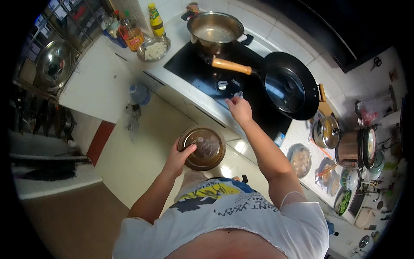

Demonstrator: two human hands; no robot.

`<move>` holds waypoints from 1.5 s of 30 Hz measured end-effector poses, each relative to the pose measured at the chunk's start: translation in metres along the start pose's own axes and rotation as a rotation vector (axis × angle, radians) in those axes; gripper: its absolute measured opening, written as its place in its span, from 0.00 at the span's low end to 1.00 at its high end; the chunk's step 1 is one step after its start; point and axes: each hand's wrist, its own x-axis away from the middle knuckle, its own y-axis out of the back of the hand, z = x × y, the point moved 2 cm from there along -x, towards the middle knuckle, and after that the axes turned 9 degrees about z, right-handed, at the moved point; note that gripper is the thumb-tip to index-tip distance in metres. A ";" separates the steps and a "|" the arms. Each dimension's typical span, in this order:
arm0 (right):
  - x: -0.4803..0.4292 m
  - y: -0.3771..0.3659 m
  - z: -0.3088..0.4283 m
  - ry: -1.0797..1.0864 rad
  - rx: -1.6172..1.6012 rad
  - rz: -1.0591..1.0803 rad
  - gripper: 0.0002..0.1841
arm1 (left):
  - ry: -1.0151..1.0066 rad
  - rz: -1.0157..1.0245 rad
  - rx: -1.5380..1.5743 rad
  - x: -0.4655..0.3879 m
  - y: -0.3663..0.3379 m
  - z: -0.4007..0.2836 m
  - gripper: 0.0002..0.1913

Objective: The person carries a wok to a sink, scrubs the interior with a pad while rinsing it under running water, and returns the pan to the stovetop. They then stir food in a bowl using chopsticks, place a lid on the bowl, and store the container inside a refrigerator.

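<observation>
My left hand (181,157) grips a round brown lidded pot or dish (207,152) by its left side, thumb on top, in front of my body. My right hand (238,108) is at the front edge of the black glass cooktop (194,73), its fingers at a pale control knob (238,94); whether they close on it cannot be told. A second knob (222,85) is to its left. On the back left burner is a steel pot (215,30) holding clear liquid. The black wok (284,85) sits on the right side, its wooden handle (231,64) pointing left.
Left of the cooktop stand a steel bowl of white pieces (155,51), an oil bottle (133,37) and a yellow-labelled bottle (156,20). The right counter (286,139) bears plates of food, a small lidded pot (326,132) and a rice cooker (354,147). A water jug (139,94) stands below.
</observation>
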 end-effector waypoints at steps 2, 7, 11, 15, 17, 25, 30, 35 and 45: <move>-0.041 -0.010 0.021 -0.115 0.144 -0.087 0.27 | -0.001 -0.047 0.024 -0.005 0.027 -0.014 0.23; -0.088 -0.023 0.034 -0.390 0.049 -0.130 0.28 | 0.006 -0.132 0.077 -0.012 0.077 -0.033 0.22; -0.097 -0.028 0.039 -0.402 0.028 -0.152 0.27 | 0.034 -0.198 0.139 -0.018 0.098 -0.039 0.24; -0.102 -0.027 0.043 -0.404 0.015 -0.133 0.26 | 0.030 -0.138 0.135 -0.030 0.105 -0.043 0.24; -0.102 -0.025 0.045 -0.401 0.008 -0.129 0.24 | 0.088 -0.122 0.130 -0.038 0.107 -0.044 0.23; -0.026 0.014 0.065 0.006 -0.174 0.022 0.15 | 0.092 0.032 0.113 -0.063 0.094 -0.054 0.23; 0.005 0.141 0.015 0.065 -0.009 -0.351 0.09 | 0.104 0.082 0.088 -0.070 0.081 -0.060 0.23; -0.027 0.218 -0.070 -0.316 0.491 -0.495 0.21 | 0.104 0.065 0.079 -0.075 0.064 -0.062 0.24; -0.065 0.227 -0.121 -0.258 0.527 -0.232 0.22 | 0.040 -0.083 0.109 -0.078 0.043 -0.064 0.24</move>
